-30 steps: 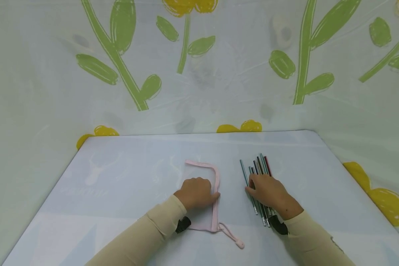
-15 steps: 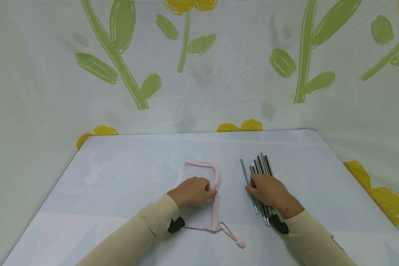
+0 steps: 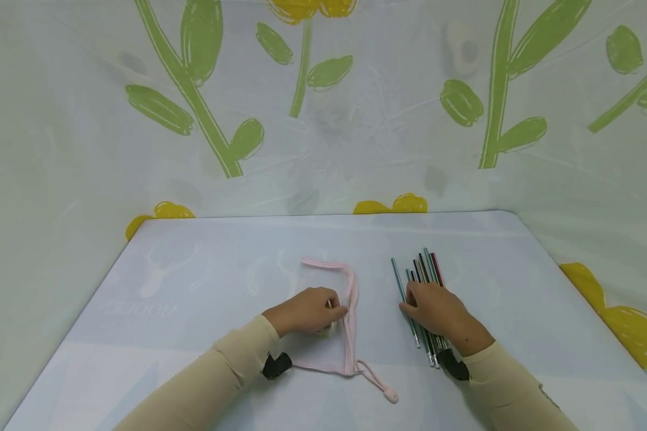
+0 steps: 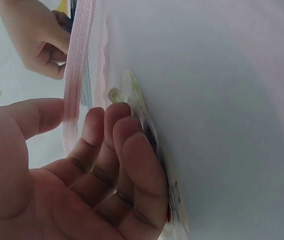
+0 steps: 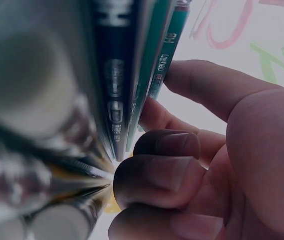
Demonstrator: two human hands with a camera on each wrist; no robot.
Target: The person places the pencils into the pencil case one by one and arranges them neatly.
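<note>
A translucent zip pouch [image 3: 350,353] with a pink zipper edge lies mid-table. My left hand [image 3: 307,310] is at that edge; in the left wrist view the thumb meets the pink zipper [image 4: 76,75] on one side while curled fingers sit on the other, against a printed part of the pouch. To the right, my right hand [image 3: 437,308] grips a bundle of pencils [image 3: 428,263] lying on the table. Up close in the right wrist view, the thumb touches a green HB pencil [image 5: 169,50], with curled fingers beside the bundle. A teal pencil [image 3: 396,272] lies slightly apart on its left.
From the pouch's near corner trails a pink cord loop [image 3: 377,383] with a toggle. The pale table [image 3: 205,287] reaches back to a floral-printed curtain [image 3: 377,149]. Dark straps [image 3: 277,365] circle both wrists.
My left hand has drawn back slightly to the left, and the pouch's zipper edge now bends where the thumb meets it. A printed part shows under that hand. The right hand stays put.
</note>
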